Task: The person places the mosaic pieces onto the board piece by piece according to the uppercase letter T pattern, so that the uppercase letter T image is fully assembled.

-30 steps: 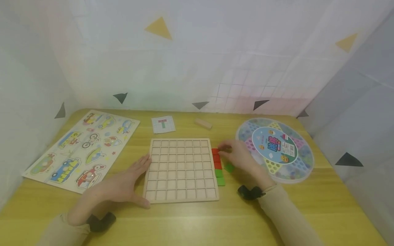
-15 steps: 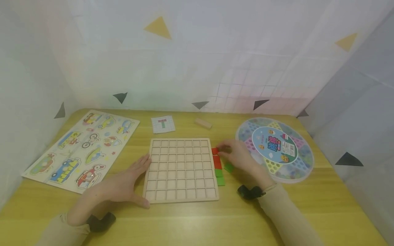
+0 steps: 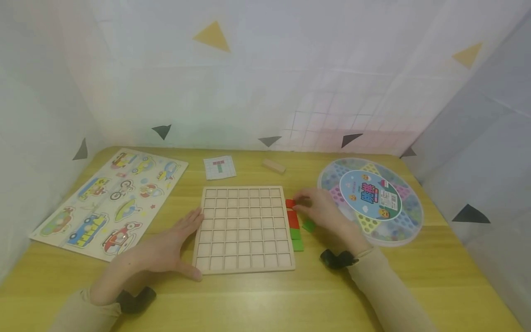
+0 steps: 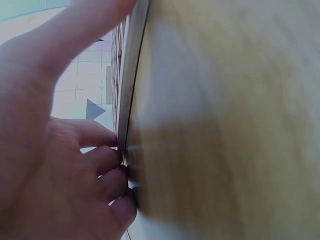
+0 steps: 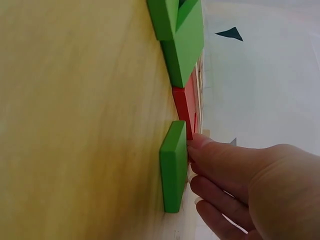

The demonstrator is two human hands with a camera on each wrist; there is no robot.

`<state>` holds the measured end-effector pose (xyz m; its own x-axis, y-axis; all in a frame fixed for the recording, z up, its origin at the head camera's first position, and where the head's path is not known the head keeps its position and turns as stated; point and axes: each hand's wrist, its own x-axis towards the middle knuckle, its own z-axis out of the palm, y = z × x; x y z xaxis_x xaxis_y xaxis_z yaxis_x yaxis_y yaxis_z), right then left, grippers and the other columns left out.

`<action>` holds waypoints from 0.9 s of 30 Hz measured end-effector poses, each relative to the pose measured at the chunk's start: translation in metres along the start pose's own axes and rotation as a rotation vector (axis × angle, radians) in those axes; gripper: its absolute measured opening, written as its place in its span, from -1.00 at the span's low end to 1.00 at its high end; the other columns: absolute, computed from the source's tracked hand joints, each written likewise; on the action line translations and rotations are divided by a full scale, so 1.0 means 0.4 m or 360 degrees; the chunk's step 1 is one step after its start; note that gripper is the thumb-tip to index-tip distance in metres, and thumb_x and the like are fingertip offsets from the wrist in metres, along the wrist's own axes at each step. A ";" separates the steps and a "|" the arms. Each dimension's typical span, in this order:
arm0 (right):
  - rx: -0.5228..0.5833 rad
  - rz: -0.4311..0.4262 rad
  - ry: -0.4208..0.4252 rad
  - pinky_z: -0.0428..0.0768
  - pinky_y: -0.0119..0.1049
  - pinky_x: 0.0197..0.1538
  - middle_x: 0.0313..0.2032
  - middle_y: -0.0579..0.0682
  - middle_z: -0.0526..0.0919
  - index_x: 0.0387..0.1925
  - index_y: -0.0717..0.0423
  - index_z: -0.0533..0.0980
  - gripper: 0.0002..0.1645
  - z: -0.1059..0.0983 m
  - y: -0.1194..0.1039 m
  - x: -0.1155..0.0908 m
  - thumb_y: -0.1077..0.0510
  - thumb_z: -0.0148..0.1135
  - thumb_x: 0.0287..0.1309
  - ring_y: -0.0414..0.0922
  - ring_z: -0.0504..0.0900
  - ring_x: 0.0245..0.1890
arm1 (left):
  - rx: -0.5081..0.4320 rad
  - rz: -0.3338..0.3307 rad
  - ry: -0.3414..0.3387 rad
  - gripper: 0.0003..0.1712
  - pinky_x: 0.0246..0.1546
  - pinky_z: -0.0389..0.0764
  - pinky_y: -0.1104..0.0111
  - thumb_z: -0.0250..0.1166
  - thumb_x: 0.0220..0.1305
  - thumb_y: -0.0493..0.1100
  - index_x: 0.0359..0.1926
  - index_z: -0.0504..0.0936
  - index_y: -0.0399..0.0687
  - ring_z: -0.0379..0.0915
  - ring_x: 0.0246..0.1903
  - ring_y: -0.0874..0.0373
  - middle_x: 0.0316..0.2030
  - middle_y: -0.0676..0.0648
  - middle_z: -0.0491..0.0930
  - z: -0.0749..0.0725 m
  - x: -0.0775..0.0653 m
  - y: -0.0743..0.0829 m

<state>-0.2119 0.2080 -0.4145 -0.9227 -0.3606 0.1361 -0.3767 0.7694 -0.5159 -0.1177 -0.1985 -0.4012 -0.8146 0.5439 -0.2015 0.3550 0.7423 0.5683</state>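
A wooden grid board [image 3: 244, 229] lies flat on the table between the hands. My left hand [image 3: 166, 252] is spread along its left side, fingertips and thumb at the edge; in the left wrist view the fingers touch the board's rim [image 4: 131, 65]. Beside the board's right edge runs a column of square tiles, red tiles [image 3: 293, 220] above green tiles [image 3: 297, 245]. With thumb and fingers my right hand [image 3: 321, 210] pinches the farthest red tile [image 3: 290, 202], which sits slightly apart from the others. A loose green tile [image 5: 171, 172] lies just under that hand.
A vehicle-picture puzzle board [image 3: 124, 193] lies at the left. At the back are a paper card [image 3: 227, 173] with a red and green T pattern and a small wooden block [image 3: 274, 166]. A round Chinese checkers set [image 3: 408, 221] stands at the right.
The farthest red tile has shifted slightly away from the tiles below it, opening a small gap. The left hand and the board have stayed in place.
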 end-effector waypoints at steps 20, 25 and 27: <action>0.0097 0.0152 -0.0082 0.67 -0.04 0.04 -0.12 -0.07 0.76 -0.07 0.00 0.68 -0.70 -0.025 -0.018 -0.010 0.00 0.42 0.18 -0.02 0.69 -0.02 | -0.0033 -0.0009 -0.0018 0.61 0.46 -0.06 -0.23 0.50 -0.25 0.49 0.57 -0.15 -0.26 -0.39 0.54 -0.31 0.59 -0.25 -0.35 -0.004 -0.001 0.004; 0.0076 0.0129 -0.0036 0.67 -0.04 0.02 -0.11 -0.05 0.77 -0.07 0.00 0.69 -0.69 -0.032 -0.020 -0.014 0.00 0.43 0.18 -0.02 0.69 -0.02 | -0.0044 -0.0017 -0.0022 0.61 0.46 -0.08 -0.23 0.50 -0.25 0.48 0.57 -0.14 -0.26 -0.40 0.54 -0.30 0.59 -0.24 -0.36 -0.003 0.000 0.003; 0.0063 0.0107 -0.0027 0.65 -0.03 0.08 -0.10 -0.04 0.77 -0.07 0.01 0.69 -0.70 -0.034 -0.020 -0.014 0.02 0.43 0.18 -0.01 0.68 0.01 | -0.0045 -0.0014 -0.0021 0.61 0.46 -0.08 -0.23 0.51 -0.26 0.48 0.57 -0.14 -0.26 -0.40 0.55 -0.29 0.59 -0.23 -0.36 -0.002 0.001 0.002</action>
<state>-0.2047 0.2111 -0.3995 -0.9442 -0.3180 0.0859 -0.3102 0.7706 -0.5567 -0.1180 -0.1981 -0.4003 -0.8113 0.5428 -0.2171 0.3346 0.7357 0.5889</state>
